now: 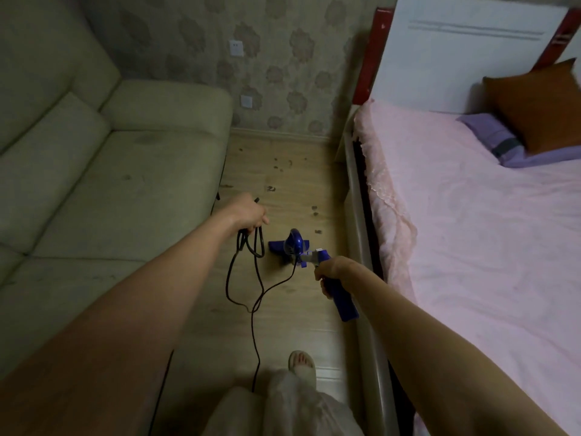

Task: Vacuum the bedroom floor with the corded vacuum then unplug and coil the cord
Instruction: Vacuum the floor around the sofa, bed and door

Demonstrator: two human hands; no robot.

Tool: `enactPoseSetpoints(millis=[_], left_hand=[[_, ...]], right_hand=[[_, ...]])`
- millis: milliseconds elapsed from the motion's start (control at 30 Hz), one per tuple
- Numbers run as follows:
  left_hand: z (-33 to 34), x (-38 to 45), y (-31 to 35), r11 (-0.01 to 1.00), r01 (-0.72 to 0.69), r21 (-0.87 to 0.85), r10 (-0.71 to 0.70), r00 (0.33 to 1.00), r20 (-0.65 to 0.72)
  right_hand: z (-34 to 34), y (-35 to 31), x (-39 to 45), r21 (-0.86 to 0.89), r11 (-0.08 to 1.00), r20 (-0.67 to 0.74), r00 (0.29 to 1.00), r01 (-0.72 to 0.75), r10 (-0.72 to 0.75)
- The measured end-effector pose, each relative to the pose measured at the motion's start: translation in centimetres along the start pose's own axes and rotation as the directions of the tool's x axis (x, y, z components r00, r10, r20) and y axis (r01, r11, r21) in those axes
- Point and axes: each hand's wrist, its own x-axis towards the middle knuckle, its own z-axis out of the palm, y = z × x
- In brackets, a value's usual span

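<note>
A blue corded vacuum [294, 245] stands on the wooden floor [292, 313] between sofa and bed, its head pointing toward the far wall. My right hand [331, 270] grips its blue handle [344, 305]. My left hand [250, 214] holds several loops of the black cord [248, 247] above the floor. The rest of the cord trails down in a loose curve and runs back past my foot. Dark crumbs [279, 166] lie scattered on the floor ahead of the vacuum head.
A pale sofa [103, 171] fills the left side. A bed with a pink sheet [471, 215] lines the right side, with a brown pillow at its head. Two wall sockets [236, 48] sit on the patterned wall ahead. My slippered foot [301, 363] is below.
</note>
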Motion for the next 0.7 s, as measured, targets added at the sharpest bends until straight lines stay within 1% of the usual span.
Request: enactPoseSetpoints(millis=[100,200,333,467,567,633,700], left_hand=[[0.0,-3.1,-1.4,0.999,-0.034,0.012,0.034,0.999,0.019],[0.0,-5.9,-2.5,0.998,-0.057,-0.004,0.057,0.998,0.022],[-0.4,-8.6,-3.3,0.996,-0.091,0.005,0.09,0.996,0.021],[-0.6,-10.1,-3.2,0.994,-0.111,-0.013,0.111,0.994,0.024],[-0.4,-10.6,-3.7,0.993,-0.119,-0.02,0.119,0.992,0.029],[-0.4,-10.6,-4.2,0.994,-0.104,-0.023,0.105,0.994,0.04],[-0.3,-10.3,-4.9,0.996,-0.085,-0.023,0.086,0.995,0.046]], right_hand=[[2.2,1.8,-3.2,0.001,1.0,-0.001,1.0,0.001,-0.001],[4.2,3.2,-5.9,0.046,0.999,0.011,1.0,0.002,-0.003],[7.5,4.2,-8.7,0.237,0.971,0.039,0.999,-0.002,-0.007],[10.5,4.5,-10.0,0.405,0.914,0.068,0.997,0.0,-0.029],[11.6,3.9,-9.8,0.394,0.919,0.032,0.999,0.016,-0.031],[11.9,3.0,-9.6,0.365,0.931,0.006,1.0,0.017,-0.021],[11.8,2.4,-9.1,0.373,0.928,0.007,1.0,0.014,-0.018]])
